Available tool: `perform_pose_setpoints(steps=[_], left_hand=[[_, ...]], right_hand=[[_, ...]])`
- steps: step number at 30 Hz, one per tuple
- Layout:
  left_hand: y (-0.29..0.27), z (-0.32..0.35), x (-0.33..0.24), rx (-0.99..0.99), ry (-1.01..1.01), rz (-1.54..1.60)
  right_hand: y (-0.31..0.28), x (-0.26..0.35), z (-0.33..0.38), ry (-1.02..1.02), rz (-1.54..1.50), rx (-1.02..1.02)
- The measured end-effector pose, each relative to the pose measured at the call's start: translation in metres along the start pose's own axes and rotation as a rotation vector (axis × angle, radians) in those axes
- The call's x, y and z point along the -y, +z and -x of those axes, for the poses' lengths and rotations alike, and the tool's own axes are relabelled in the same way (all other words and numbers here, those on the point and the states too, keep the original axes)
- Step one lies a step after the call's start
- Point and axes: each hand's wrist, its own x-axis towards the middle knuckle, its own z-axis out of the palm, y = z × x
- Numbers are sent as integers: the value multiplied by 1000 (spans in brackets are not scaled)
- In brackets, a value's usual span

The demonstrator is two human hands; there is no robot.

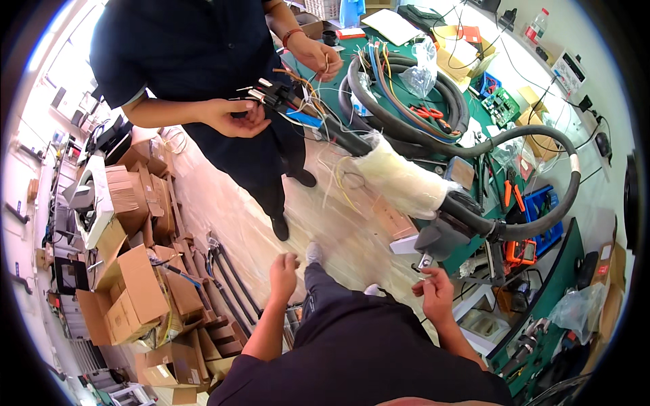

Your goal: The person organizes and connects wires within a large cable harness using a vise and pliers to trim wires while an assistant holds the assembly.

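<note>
My left hand [283, 276] is raised over the floor with its fingers curled in; whatever it may hold is hidden. My right hand [435, 289] is pinched closed just below a small metal bracket [424, 261] at the bench edge; I cannot make out what is between its fingers. Ahead, a thick black cable [474, 222] runs off the bench, wrapped partway in whitish padding [399, 176]. Its far end carries black and silver connectors [272, 93] beside another person's hand [237, 118]. That person's other hand [317, 59] pinches near thin loose wires.
The green bench [467, 252] on the right bears a coil of black cable [457, 101], red-handled pliers [433, 116], a green circuit board [501, 106] and an orange meter [521, 252]. Open cardboard boxes [139, 291] crowd the left. Dark bars [233, 277] lie near my left forearm.
</note>
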Motion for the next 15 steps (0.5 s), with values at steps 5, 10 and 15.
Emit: perform_pose_setpoints(steps=[5,10,15], left_hand=[[1,-64,-66,235,281,105],[-52,-152,-101,346,355,203],[-89,-201,-129,318,326,315]], right_hand=[[56,42,-45,-137,26,-60],[145,94,-85,-218,-70,-111],[184,124,-109,-270,-115,-166]])
